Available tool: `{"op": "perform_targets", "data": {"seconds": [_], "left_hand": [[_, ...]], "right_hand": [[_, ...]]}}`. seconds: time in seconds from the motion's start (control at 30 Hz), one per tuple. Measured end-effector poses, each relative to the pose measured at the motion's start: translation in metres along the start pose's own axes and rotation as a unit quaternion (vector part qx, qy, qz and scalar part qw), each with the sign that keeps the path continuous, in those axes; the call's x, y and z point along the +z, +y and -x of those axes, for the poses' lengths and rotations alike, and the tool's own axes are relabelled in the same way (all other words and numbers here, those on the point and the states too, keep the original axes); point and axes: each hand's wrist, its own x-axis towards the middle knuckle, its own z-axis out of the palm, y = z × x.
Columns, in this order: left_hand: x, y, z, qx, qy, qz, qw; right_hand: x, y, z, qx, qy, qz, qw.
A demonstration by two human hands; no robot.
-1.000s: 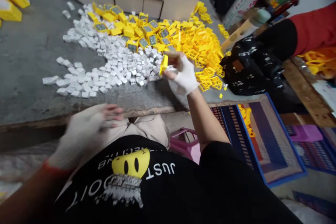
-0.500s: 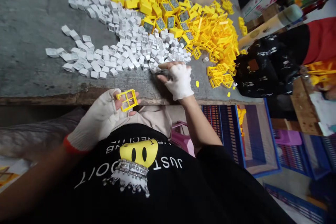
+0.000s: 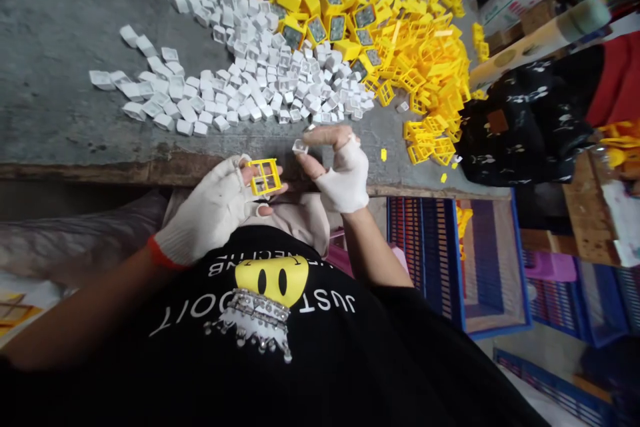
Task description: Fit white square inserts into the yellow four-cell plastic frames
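From my end I read "JUST" upside down on the black shirt (image 3: 320, 340). My left hand (image 3: 213, 203) holds a yellow frame (image 3: 265, 177) at the counter's (image 3: 55, 93) near edge; across a small gap, my right hand (image 3: 345, 177) pinches a white block (image 3: 299, 146). Farther off, white blocks (image 3: 235, 90) spread left, yellow frames (image 3: 425, 67) right.

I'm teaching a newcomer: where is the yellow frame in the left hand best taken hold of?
The yellow frame is probably best pinched by its far bar, coming from the side away from the body: that thin, straight edge looks uncovered, while fingers of the left hand reach behind the frame. The right hand is pinching a white piece.
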Motion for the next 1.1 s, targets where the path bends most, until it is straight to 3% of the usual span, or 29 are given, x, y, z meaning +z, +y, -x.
{"op": "perform_targets", "data": {"seconds": [0.07, 0.17, 0.3, 0.53, 0.67, 0.77, 0.87, 0.97, 1.1], "left_hand": [[0.005, -0.003, 0.000, 0.003, -0.007, 0.003, 1.000], [0.006, -0.008, -0.001, 0.012, -0.026, 0.003, 1.000], [0.001, -0.014, -0.003, 0.016, -0.027, 0.002, 0.999], [-0.003, -0.019, -0.005, 0.055, 0.000, -0.007, 0.998], [-0.007, -0.020, -0.005, 0.050, -0.003, -0.054, 0.997], [-0.009, -0.017, -0.005, 0.037, 0.001, -0.054, 0.998], [-0.009, -0.015, -0.004, 0.026, 0.022, -0.004, 0.999], [-0.009, -0.015, -0.005, 0.028, 0.041, 0.032, 0.998], [-0.005, -0.010, -0.006, 0.050, 0.064, 0.044, 0.996]], "right_hand": [[0.000, -0.012, 0.010, -0.033, 0.017, -0.083, 0.996], [0.006, -0.021, 0.018, -0.037, -0.017, -0.117, 0.992], [0.010, -0.017, 0.025, -0.002, -0.101, -0.071, 0.992], [-0.002, -0.032, 0.020, -0.079, -0.120, 0.037, 0.989], [-0.014, -0.039, 0.005, -0.099, -0.197, 0.050, 0.974], [-0.025, -0.024, -0.018, -0.098, -0.261, -0.001, 0.960], [-0.026, 0.005, -0.050, -0.033, -0.202, 0.020, 0.979], [-0.009, 0.032, -0.077, 0.016, -0.154, 0.116, 0.981], [0.018, 0.049, -0.089, -0.012, -0.173, 0.140, 0.975]]}}
